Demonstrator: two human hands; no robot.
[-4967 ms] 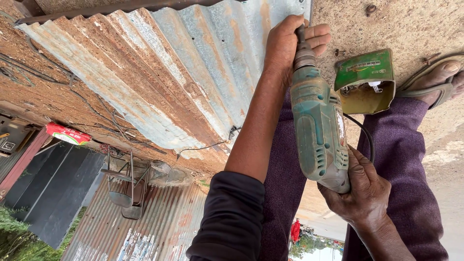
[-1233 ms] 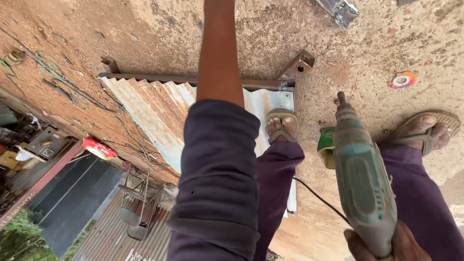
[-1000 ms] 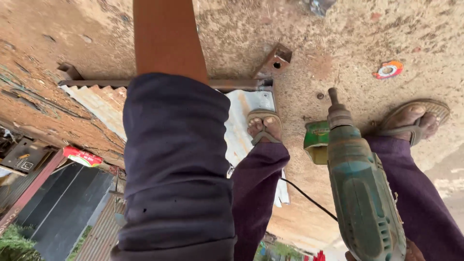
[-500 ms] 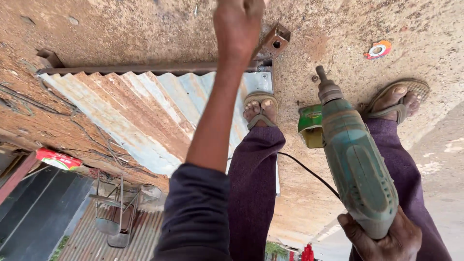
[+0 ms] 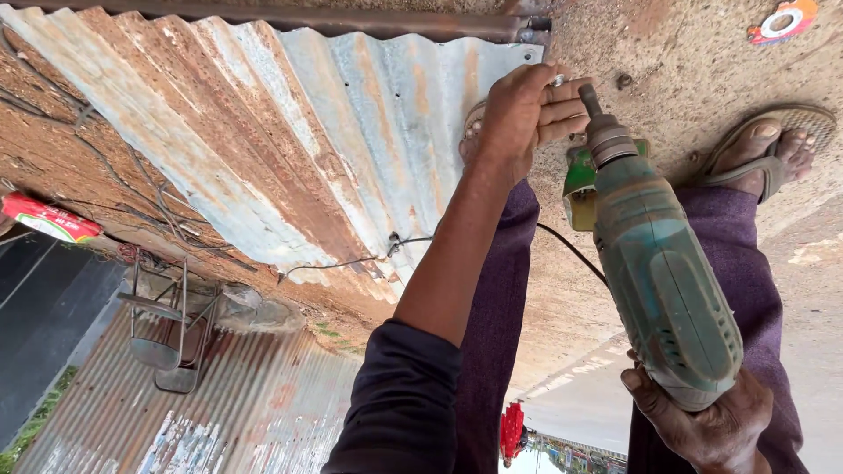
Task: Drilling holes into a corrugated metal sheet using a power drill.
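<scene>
- The left hand [image 5: 518,114] is closed narrowly, its fingertips pinching a small silvery metal fastener [image 5: 558,81] right at the tip of the drill, over the near corner of the rusty, grey-blue corrugated metal sheet [image 5: 290,132].
- The right hand [image 5: 702,421] wraps the rear grip of the worn green power drill [image 5: 659,263], whose chuck points up toward the left fingers.
- As a judgement, the work is at an early stage: the fastener looks held for seating, not yet driven into the sheet; the drilling itself is left.
- Between the hands, just behind the chuck, sits a small green cardboard box [image 5: 580,184] on the ground.
- Far up-right of the left hand lies a round red-and-white label [image 5: 781,19].
- Well left of the left arm, a red-and-white flat packet [image 5: 48,219].
</scene>
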